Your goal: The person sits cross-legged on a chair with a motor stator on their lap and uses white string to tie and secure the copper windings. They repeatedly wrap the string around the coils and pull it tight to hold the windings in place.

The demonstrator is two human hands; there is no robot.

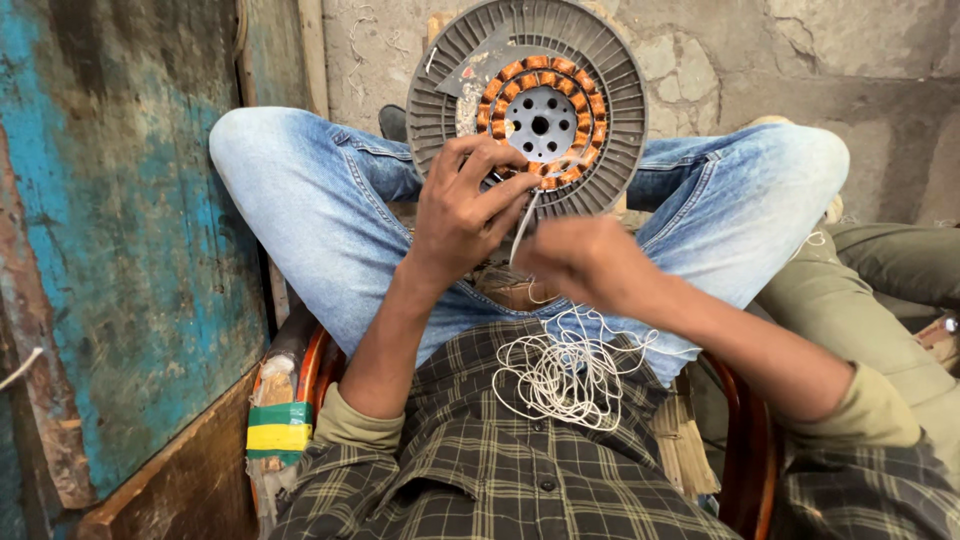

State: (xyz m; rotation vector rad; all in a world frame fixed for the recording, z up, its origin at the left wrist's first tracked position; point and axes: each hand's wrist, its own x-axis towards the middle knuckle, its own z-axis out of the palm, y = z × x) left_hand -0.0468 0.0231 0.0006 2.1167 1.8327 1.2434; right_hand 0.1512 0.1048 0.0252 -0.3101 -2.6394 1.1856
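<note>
A round grey ribbed motor stator (610,110) with a ring of copper windings (590,95) stands upright between my knees. My left hand (462,205) grips its lower edge, fingers over the windings. My right hand (580,260), blurred, pinches a thin white strand (522,228) that runs up to the windings. A loose tangle of white cord (565,375) lies in my lap on the plaid shirt.
I sit cross-legged in blue jeans (320,210) on a chair with a reddish frame (312,365). A worn blue-painted board (130,240) stands close on the left. A rough concrete wall (800,50) is ahead. Another person's olive-clad leg (880,290) is on the right.
</note>
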